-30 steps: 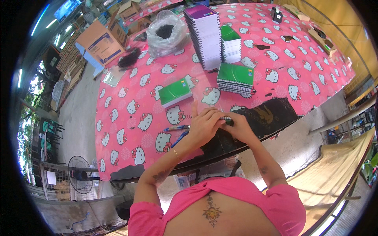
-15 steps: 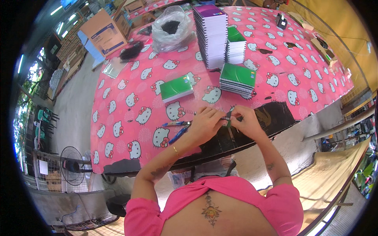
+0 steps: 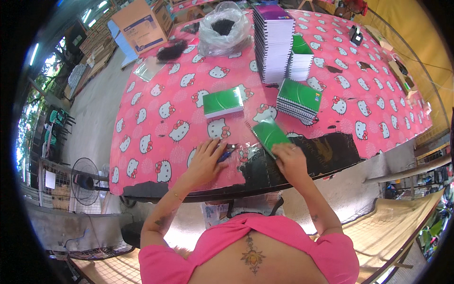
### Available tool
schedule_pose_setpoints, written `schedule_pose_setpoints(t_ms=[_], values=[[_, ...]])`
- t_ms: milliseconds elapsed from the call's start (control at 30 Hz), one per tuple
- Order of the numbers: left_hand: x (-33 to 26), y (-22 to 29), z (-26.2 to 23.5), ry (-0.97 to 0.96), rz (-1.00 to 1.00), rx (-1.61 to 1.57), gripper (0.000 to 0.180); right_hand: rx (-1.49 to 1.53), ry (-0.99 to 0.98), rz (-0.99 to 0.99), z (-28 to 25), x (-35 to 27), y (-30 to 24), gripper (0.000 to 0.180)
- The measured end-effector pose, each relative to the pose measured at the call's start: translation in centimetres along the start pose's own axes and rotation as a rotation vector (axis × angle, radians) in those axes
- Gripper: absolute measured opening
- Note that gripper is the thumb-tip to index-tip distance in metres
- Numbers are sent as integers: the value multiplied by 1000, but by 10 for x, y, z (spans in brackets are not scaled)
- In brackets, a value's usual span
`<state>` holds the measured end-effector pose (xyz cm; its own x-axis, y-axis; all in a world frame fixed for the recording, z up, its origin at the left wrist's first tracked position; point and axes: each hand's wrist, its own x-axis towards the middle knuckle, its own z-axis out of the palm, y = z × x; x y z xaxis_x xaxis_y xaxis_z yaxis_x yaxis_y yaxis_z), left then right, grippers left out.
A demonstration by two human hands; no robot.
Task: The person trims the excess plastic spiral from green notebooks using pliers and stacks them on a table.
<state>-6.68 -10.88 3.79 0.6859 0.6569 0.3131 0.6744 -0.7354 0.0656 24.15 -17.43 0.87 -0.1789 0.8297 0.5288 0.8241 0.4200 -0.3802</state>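
My right hand (image 3: 290,160) grips the near end of a small green notebook (image 3: 269,133), its spiral along the left side. The notebook lies slanted over the table's front part, its far end pointing away and to the left. My left hand (image 3: 204,160) lies over a pair of blue-handled pliers (image 3: 227,152), fingers stretched out and partly hiding the handles. Farther off sits a green pad of covers and sheets (image 3: 223,102), no spiral visible on it. To its right is a short stack of green spiral notebooks (image 3: 299,97).
Behind stand a tall stack of spiral notebooks with a purple top (image 3: 273,45) and a lower green-topped stack (image 3: 301,57). A clear plastic bag of black pieces (image 3: 224,35), a loose black pile (image 3: 172,49) and a cardboard box (image 3: 140,28) are at the back left. Torn black covering (image 3: 331,150) edges the front.
My hands have moved apart. The left went left onto the pliers; the right now holds the green notebook, its cover in plain sight. The view has shifted slightly.
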Motion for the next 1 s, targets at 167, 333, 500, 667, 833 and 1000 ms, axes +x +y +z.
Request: schedule_pose_setpoints(t_ms=[167,333,500,667,833,1000], values=[[16,1,3,-143,-349,-594,41,33,-51,39,5,-7,-6,33],[60,11,4,-440,-928,-1638,31,1,-40,40,3,-7,-8,34],[65,-4,16,-554,-914,-1834,32,22,-26,47,4,-6,-8,33],[74,9,9,-515,-986,-1771,27,18,-36,56,4,-7,-6,33],[66,0,31,-493,-917,-1698,30,19,-27,51,4,-5,-9,33],[69,6,31,-446,-896,-1745,30,-5,-43,50,4,-8,-6,33]])
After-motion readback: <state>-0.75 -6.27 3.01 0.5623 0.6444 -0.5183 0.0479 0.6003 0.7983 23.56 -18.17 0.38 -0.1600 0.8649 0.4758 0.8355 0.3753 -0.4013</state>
